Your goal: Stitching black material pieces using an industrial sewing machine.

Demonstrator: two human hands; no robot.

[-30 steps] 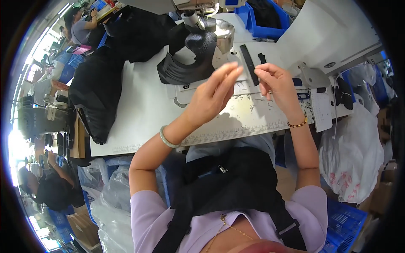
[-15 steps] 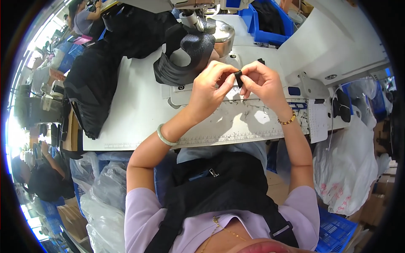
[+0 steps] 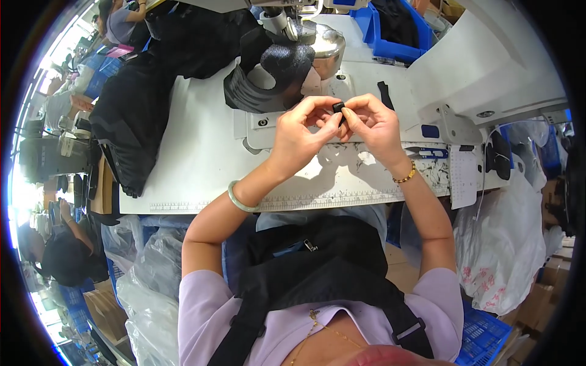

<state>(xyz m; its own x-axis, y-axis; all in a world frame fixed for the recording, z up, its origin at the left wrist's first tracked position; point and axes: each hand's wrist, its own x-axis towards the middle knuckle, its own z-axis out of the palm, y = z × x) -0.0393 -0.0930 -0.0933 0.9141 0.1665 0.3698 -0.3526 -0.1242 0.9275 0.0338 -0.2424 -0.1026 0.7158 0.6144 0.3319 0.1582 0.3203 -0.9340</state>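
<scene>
Between the fingertips of both hands is a small folded piece of black fabric (image 3: 338,107), held above the white sewing table (image 3: 213,165). My left hand (image 3: 303,129) pinches its left side, thumb against fingers. My right hand (image 3: 371,125) grips the right side in a like pinch. Just beyond the hands, a black garment piece (image 3: 278,76) with a round opening lies under the sewing machine head (image 3: 287,21). A short black strip (image 3: 384,94) rests on the table past my right hand.
Dark cloth (image 3: 137,116) is heaped along the table's left side. A blue bin (image 3: 397,36) with black material stands at the back right. Blue-handled thread snips (image 3: 430,152) lie right of my right wrist. A ruler strip (image 3: 317,200) runs along the front edge. Plastic bags (image 3: 500,244) hang at right.
The black fabric piece has been turned and now looks folded shorter between my fingers. Both hands have shifted slightly, leaving more of the black strip behind them in sight.
</scene>
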